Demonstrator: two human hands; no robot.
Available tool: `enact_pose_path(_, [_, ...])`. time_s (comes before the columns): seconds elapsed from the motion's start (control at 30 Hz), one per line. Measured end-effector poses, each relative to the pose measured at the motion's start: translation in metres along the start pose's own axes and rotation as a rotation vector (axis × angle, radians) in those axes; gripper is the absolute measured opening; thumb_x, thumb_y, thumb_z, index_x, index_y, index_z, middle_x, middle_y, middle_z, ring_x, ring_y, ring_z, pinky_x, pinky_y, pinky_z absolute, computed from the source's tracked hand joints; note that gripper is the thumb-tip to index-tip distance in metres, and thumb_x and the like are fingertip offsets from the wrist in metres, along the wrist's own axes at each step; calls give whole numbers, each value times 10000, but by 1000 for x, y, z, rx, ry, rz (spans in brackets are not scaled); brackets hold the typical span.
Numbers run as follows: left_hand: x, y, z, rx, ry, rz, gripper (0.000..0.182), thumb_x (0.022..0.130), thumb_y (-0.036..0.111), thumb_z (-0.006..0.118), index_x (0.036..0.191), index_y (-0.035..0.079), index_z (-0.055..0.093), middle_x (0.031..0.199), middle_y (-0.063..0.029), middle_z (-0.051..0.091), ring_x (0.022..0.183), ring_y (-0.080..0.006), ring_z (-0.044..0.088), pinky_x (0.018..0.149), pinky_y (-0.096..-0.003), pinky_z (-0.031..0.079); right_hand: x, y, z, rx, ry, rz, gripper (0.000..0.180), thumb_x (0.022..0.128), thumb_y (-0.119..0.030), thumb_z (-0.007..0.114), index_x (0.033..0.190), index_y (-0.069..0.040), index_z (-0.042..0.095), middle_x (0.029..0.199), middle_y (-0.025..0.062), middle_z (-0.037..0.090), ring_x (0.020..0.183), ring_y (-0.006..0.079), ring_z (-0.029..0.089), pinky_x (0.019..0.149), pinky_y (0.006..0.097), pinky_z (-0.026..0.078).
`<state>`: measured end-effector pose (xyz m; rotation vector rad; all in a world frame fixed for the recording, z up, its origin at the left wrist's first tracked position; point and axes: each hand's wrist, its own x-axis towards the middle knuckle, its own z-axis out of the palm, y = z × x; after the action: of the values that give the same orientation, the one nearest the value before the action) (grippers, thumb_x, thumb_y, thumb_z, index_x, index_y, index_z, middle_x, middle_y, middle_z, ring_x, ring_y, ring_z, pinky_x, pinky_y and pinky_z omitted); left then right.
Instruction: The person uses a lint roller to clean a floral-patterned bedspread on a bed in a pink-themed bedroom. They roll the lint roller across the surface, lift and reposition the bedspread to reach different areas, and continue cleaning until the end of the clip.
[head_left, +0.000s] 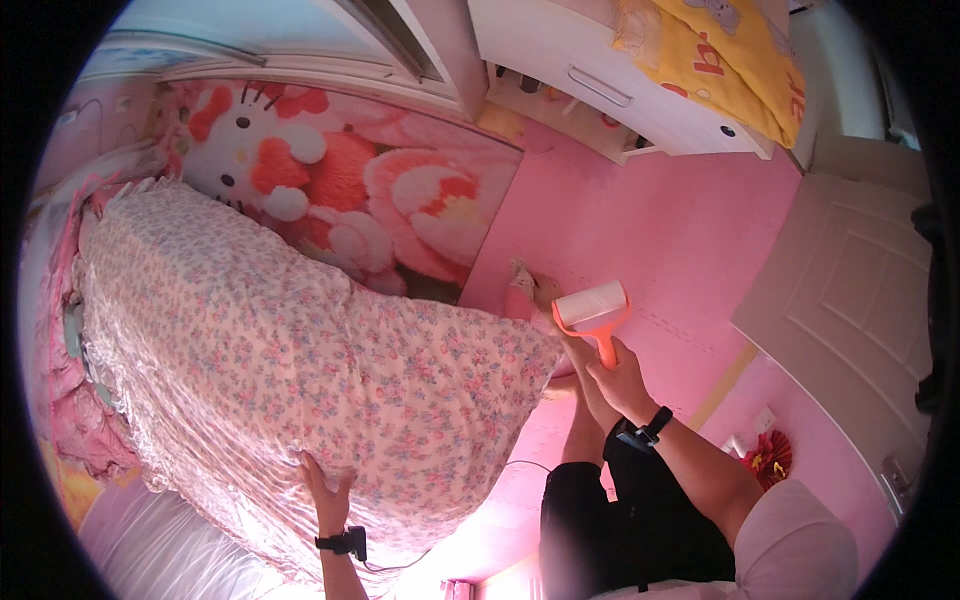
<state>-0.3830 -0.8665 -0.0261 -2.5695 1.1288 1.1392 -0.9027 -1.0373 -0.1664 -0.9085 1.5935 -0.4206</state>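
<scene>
My right hand (622, 381) grips the orange handle of a lint roller (591, 303), whose white sticky roll points away from me above the pink floor. On the left, my left hand (326, 484) rests on a floral sheet (337, 375), fingers spread and holding nothing. That sheet is pale pink with small flower sprigs and drapes over a bed. Fine creases run through it near my left hand, while the middle lies smoother. Both wrists wear black straps with small devices.
A pink foam-tile floor (615, 217) extends beyond the bed beside a cartoon-cat mat (337, 180). A white drawer cabinet (555, 52) bears a yellow printed cloth (720, 67). To the right stand a panelled door (847, 277) and a red fan-shaped ornament (771, 457). A cable (397, 568) trails from my left wrist.
</scene>
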Motion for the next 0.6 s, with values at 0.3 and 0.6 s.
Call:
enact_pose_path(0.3, [17,5,1,-142,183,-32,970,885,242,726,1600,39,101,1643,-247,141,1530,-371,142,1217,-462,198,117,82,101,-136,-595,246,357,929,-175,597,1267,-62,596,975,33,638,678,131,595,614,304,492])
enact_pose_path(0.6, [18,6,-15,-158,73,-36,1009,841,231,757,1595,26,120,1639,-253,138,1539,-370,87,1223,-463,166,98,24,47,663,-883,636,513,998,-269,637,1446,-104,448,1191,73,653,1059,128,631,909,328,529])
